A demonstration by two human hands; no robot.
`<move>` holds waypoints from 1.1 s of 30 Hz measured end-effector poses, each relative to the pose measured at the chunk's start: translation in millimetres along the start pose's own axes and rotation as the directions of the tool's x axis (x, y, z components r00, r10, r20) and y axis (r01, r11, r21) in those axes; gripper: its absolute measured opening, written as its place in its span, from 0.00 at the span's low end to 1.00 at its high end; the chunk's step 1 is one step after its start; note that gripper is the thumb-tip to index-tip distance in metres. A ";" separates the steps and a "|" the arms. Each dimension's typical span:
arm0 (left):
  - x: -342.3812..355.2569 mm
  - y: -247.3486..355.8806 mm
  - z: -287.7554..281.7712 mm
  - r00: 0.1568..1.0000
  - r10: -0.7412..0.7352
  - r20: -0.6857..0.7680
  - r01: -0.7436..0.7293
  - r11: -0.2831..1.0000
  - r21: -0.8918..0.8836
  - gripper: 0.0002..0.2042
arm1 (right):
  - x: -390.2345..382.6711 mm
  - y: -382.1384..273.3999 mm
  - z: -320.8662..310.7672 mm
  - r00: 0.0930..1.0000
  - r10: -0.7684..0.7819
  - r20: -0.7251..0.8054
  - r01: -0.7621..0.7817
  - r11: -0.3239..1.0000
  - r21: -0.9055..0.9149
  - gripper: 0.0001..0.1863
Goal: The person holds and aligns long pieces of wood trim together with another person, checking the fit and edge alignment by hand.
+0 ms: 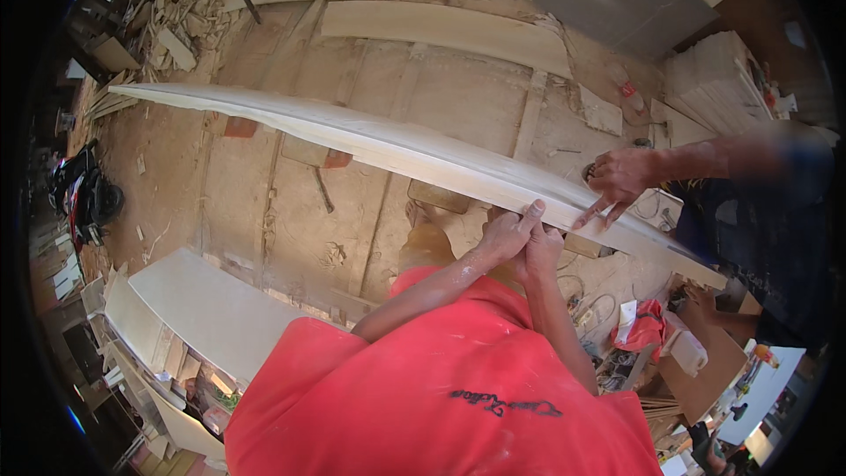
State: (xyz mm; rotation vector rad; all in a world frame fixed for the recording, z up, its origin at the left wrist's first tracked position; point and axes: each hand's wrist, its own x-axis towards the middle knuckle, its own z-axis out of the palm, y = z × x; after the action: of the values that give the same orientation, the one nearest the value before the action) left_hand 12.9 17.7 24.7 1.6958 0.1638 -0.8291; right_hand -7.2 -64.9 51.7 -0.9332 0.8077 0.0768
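A long pale board point(370, 145) runs slantwise in front of me, from the far left to the near right, its light edge facing me. My left hand point(509, 236) grips that edge, thumb on top and fingers mostly hidden below. Pressed close beside it, my right hand point(540, 256) is closed just under the edge; what its fingers hold is hidden. Another person's hand point(624, 178) rests on the board's face to the right, fingers spread. That person's other hand point(701, 304) is lower, near the board's right end.
Curved panels point(449, 35) lie on the dusty floor beyond. A stack of boards point(718, 79) stands at the far right. Wood scraps point(176, 44) heap at the far left. A pale panel point(211, 304) lies at the near left. A hammer point(324, 189) lies on the floor.
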 end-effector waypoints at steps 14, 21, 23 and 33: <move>-52.0 -8.5 -141.1 0.942 0.017 -0.334 -0.285 0.564 -0.775 0.14 | -1.4 -5.0 0.6 1.000 0.012 0.013 -0.012 1.000 -0.007 0.09; -53.6 -13.3 -157.3 0.964 -0.079 -0.252 -0.187 0.469 -0.863 0.21 | -4.8 -6.4 9.5 0.997 -0.079 -0.023 0.079 0.997 -0.019 0.09; -58.6 -5.8 -160.5 0.969 -0.083 -0.233 -0.178 0.420 -0.890 0.23 | -0.9 -5.2 4.5 0.997 -0.076 -0.030 0.075 0.997 -0.023 0.09; -55.1 -18.3 -156.8 0.977 -0.034 -0.213 -0.181 0.403 -0.897 0.28 | -1.1 8.1 -2.8 0.999 -0.036 -0.010 0.037 0.983 0.178 0.11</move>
State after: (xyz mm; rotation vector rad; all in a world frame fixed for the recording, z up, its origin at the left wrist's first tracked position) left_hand 30.9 181.5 53.3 0.6745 0.5756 -0.3316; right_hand -12.7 -61.8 46.0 -0.7795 0.7895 -0.0302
